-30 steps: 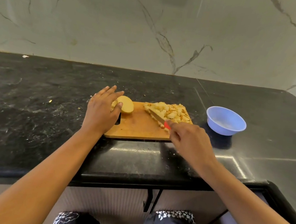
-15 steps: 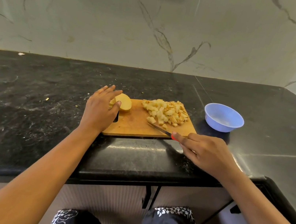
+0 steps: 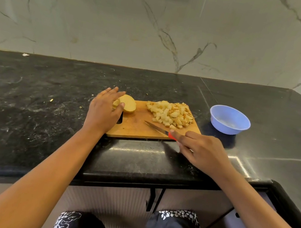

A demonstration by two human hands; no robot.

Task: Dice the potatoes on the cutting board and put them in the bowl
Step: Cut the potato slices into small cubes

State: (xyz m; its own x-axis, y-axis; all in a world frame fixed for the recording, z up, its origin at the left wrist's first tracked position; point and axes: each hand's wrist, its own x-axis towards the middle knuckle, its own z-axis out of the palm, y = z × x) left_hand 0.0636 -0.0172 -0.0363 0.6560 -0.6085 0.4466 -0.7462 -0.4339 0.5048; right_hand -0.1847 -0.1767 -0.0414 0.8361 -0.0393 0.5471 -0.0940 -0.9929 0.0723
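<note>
Fingers (image 3: 183,136) of right hand (image 3: 200,150) curl round the red handle of the knife (image 3: 155,127). Blade sits low over the near part of the cutting board (image 3: 135,129), likely poised between cuts. Left hand (image 3: 103,112) holds 1 potato half (image 3: 128,103) at far left, fingers nearly straight, thumb on its near side, bracing it. Diced pile (image 3: 171,114) waits far right, near the blue bowl (image 3: 227,128).

Lighting is soft, moderately bright. Glare patches mark the black countertop (image 3: 28,115) near its front edge. Wide-angle bowing at frame edges.
</note>
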